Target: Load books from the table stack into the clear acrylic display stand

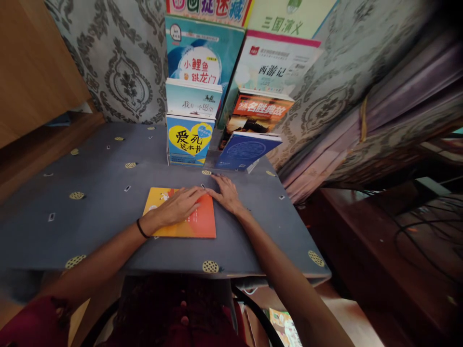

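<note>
An orange and yellow book lies flat on the grey tablecloth. My left hand rests palm down across the book's cover, fingers spread toward its far right corner. My right hand lies flat on the cloth just past that corner, fingertips touching the book's edge. A black band circles my left wrist. Neither hand grips anything.
A tiered stand at the table's back holds several upright books, among them a blue one with a yellow heart and a dark blue one. Patterned wallpaper is behind, a wooden cabinet at left, curtains and cables at right.
</note>
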Available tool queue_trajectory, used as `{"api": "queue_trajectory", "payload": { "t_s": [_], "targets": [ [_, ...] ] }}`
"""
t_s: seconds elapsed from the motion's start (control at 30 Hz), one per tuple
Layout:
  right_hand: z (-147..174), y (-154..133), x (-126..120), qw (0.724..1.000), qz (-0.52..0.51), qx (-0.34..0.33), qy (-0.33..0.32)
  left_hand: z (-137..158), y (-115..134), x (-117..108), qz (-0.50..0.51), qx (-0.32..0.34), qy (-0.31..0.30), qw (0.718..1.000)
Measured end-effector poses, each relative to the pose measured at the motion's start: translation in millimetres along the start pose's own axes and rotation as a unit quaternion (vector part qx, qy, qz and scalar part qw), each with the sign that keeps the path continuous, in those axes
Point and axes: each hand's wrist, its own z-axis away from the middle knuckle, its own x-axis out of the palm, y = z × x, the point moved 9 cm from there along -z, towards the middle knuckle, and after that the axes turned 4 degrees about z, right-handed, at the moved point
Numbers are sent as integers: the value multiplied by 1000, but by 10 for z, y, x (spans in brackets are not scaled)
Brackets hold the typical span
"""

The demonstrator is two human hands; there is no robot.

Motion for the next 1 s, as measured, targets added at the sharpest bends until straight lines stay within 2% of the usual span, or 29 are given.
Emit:
{"api": "queue_trajectory", "payload": {
  "t_s": [0.2,0.27,0.4,0.6,0.83,1.0],
  "targets": [
    [3,3,5,1000,4,10,-4,479,382,92,-91,49,-53,993],
    [2,1,3,1000,2,11,-4,672,394,79,-114,40,-46,992],
    [4,-6,4,1000,-2,11,-8,910,257,-35,-190,9,-6,982],
    [19,-42,-25,1000,-1,6,-8,963,282,-21,-250,75,-6,965],
    [19,-70,-40,1000,-6,5,-15,957,344,122,-265,77,-72,959],
    [11,-119,-56,1000,-1,5,-20,869,368,32,-272,84,-91,954]
  ]
}}
